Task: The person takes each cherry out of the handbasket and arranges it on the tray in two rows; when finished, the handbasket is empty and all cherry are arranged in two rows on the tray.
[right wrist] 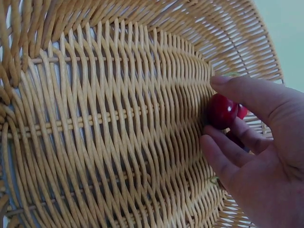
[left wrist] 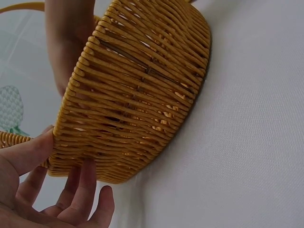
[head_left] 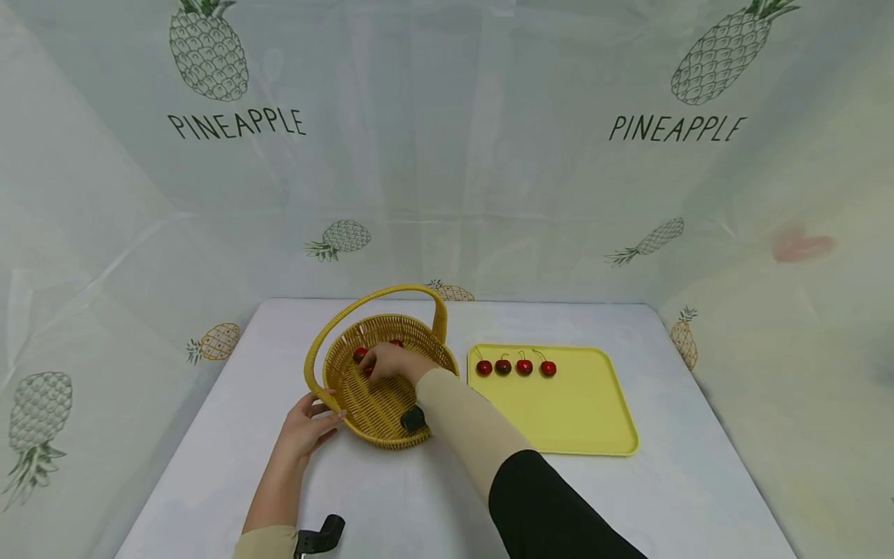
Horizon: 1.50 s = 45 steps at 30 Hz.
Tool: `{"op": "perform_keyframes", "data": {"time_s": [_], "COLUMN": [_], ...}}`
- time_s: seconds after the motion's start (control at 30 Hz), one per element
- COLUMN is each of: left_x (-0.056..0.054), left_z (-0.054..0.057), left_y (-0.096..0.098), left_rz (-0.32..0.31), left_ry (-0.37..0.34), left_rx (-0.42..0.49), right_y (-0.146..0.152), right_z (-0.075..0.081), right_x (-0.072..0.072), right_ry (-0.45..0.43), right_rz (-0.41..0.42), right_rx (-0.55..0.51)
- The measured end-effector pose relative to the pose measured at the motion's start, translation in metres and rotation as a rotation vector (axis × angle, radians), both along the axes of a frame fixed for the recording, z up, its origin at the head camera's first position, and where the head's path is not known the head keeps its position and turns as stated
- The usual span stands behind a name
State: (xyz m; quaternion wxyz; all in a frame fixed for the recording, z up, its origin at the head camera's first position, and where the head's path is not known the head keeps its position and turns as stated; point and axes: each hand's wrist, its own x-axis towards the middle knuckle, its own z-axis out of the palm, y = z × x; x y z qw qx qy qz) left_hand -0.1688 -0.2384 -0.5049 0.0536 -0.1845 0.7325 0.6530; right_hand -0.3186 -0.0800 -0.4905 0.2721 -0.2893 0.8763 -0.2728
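Note:
A round yellow-brown wicker basket with a tall arched handle stands on the table. My left hand grips its near left side by the handle's base. In the left wrist view, the thumb lies at the rim and the fingers bend against the woven outside. Inside the basket, my right hand pinches a dark red cherry between thumb and fingers near the wall. Another cherry lies beside that hand, and more red fruit is partly hidden behind the fingers.
To the basket's right lies a yellow rectangular tray. Several stemmed cherries form a row along its far left part. The white table meets pineapple-printed sheeting at the back and sides. My right forearm crosses the basket's near right rim.

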Motion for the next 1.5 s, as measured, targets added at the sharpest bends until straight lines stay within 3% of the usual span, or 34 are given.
{"op": "perform_keyframes", "data": {"time_s": [0.37, 0.93, 1.5], "left_x": [0.000, 0.002, 0.001], "left_z": [0.001, 0.003, 0.000], "left_y": [0.001, 0.001, -0.001], "left_rz": [-0.019, -0.036, -0.043], "left_ry": [0.001, -0.016, -0.027], "left_rx": [-0.002, 0.006, -0.003], "right_y": [0.020, 0.049, 0.098], "right_z": [0.007, 0.019, 0.043], "right_x": [-0.001, 0.008, 0.022], "right_ry": [-0.041, -0.098, -0.086], "right_rz": [-0.036, -0.096, -0.107], "right_rx": [-0.057, -0.181, -0.271]}}
